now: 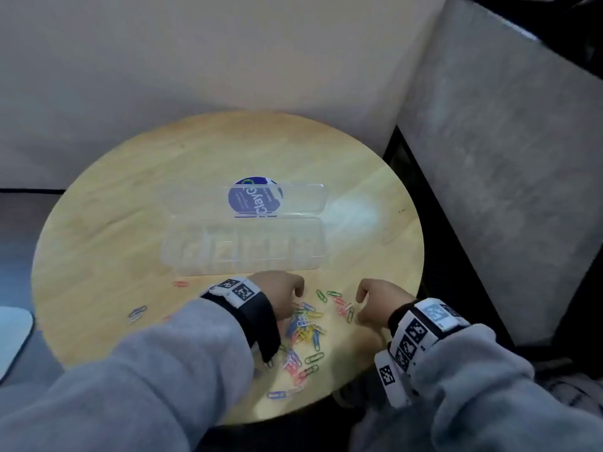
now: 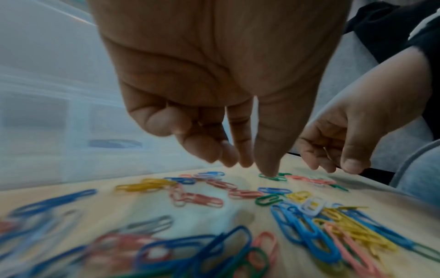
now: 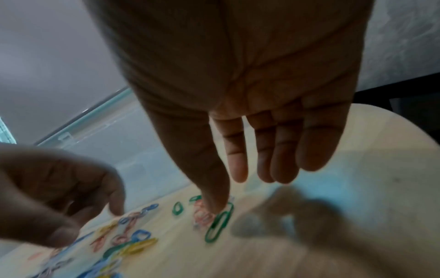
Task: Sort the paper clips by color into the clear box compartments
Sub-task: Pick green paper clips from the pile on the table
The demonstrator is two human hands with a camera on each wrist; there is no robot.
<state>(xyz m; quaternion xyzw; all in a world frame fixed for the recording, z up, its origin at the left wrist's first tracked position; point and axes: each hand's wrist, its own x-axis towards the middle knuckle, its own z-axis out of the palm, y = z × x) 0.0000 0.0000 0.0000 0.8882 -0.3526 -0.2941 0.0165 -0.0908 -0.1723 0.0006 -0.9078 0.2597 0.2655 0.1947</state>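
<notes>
A clear box point(image 1: 182, 256) with several compartments lies on the round wooden table point(image 1: 130, 190), its lid point(image 1: 300, 197) folded open behind it. Loose paper clips point(image 1: 306, 324) in blue, yellow, pink, green and white are scattered in front of the box. My left hand point(image 1: 298, 290) hovers over their far edge, fingers loosely curled and holding nothing. Its thumb tip points down at a green clip point(image 2: 272, 177). My right hand point(image 3: 227, 190) is to the right with straight fingers. Its thumb touches pink clips point(image 3: 202, 214) beside a green clip point(image 3: 219, 223).
A red clip point(image 1: 180, 283) and a pale blue one point(image 1: 137, 313) lie apart on the left of the table. A blue round sticker point(image 1: 254, 197) shows through the lid. A grey panel point(image 1: 505, 158) stands close at the right, and a white object point(image 1: 13, 334) sits off the table's left edge.
</notes>
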